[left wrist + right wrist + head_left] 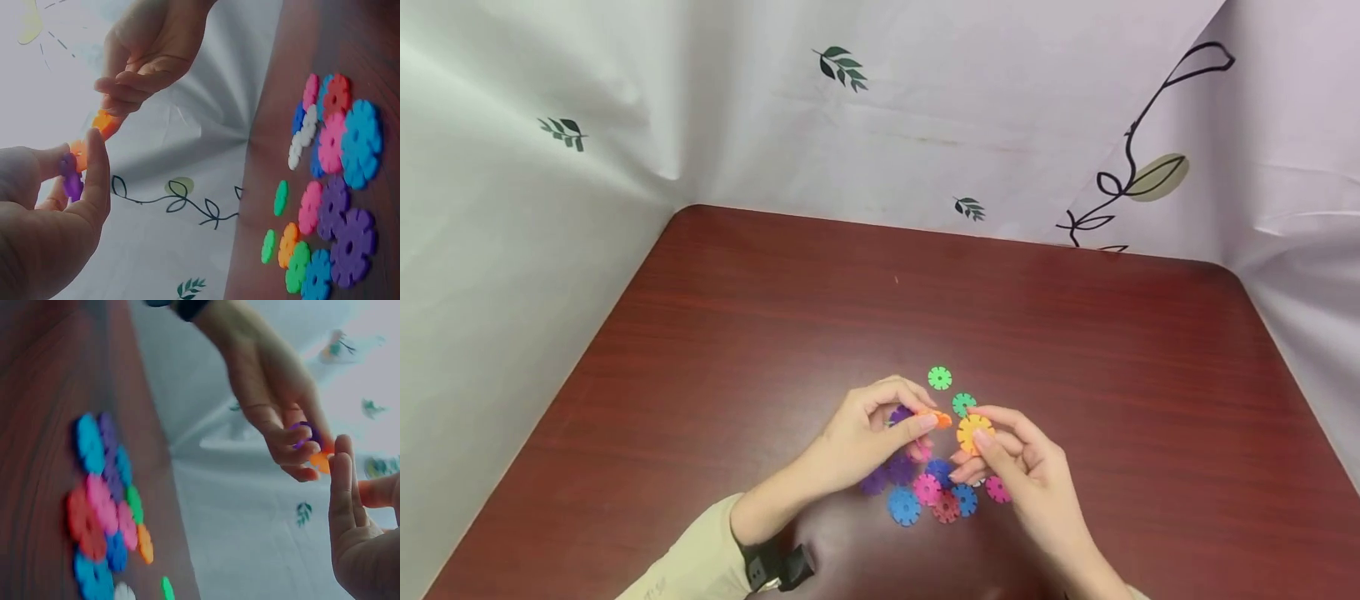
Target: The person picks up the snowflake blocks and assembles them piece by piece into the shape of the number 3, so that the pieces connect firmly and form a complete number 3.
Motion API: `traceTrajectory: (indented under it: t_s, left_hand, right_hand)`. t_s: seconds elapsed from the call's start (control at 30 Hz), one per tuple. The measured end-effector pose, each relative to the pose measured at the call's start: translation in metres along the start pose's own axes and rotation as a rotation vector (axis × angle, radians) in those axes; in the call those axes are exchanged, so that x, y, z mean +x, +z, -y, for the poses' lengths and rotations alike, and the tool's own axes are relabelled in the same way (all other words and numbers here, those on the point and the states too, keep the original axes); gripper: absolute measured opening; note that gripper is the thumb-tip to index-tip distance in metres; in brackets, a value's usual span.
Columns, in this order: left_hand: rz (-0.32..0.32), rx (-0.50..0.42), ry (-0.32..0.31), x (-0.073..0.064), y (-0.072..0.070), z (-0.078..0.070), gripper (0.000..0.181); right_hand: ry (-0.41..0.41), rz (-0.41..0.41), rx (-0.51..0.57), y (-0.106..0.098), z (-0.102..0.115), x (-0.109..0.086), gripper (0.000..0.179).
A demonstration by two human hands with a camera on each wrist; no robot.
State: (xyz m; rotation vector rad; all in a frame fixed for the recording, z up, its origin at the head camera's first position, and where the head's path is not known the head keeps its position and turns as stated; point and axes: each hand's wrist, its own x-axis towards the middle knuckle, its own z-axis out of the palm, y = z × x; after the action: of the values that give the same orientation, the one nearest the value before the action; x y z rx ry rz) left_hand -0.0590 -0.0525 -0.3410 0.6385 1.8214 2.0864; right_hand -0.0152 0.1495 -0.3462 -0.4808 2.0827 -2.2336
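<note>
Notched plastic discs are in both hands, raised above the tabletop. My left hand [872, 429] pinches an orange disc [937, 418] with thumb and fingers, and a purple disc [72, 178] is attached to it, seen best in the left wrist view. My right hand [1033, 467] holds a yellow-orange disc [973, 434] between thumb and fingers, its face towards the head camera. In the head view a small gap separates the two hands' discs. The left wrist view shows the orange edges close together; whether they touch I cannot tell. In the right wrist view my right fingers hide their disc.
Below the hands lie several loose discs, among them light blue [904, 506], red [947, 507] and pink [998, 489]. Two green discs, one at the far side [939, 377], lie beyond them. The brown table [737, 333] meets a leaf-printed white cloth [895, 150]. A black strap [763, 567] circles the left wrist.
</note>
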Motion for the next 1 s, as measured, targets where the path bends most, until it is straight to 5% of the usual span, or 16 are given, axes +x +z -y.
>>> traceTrajectory:
  t_s: [0.2,0.43,0.67,0.8,1.0]
  left_hand:
    - [0.019,0.09,0.022,-0.008,0.01,-0.005,0.012]
    - [0.013,0.135,-0.013,-0.005,0.014,-0.006,0.011]
    - [0.061,0.219,0.077,0.001,0.005,-0.002,0.011]
    - [0.095,0.241,0.01,0.004,0.0,-0.004,0.016]
    - [0.06,0.155,-0.082,0.007,-0.002,-0.004,0.039]
  right_hand:
    - [0.077,-0.144,0.009,0.01,0.002,-0.013,0.025]
    - [0.016,-0.135,0.03,0.004,-0.011,-0.014,0.028]
    - [0.001,-0.131,-0.021,0.003,-0.005,-0.005,0.024]
    - [-0.003,-0.111,-0.049,0.0,-0.007,-0.004,0.024]
    - [0.002,-0.102,-0.067,-0.002,-0.007,-0.004,0.022]
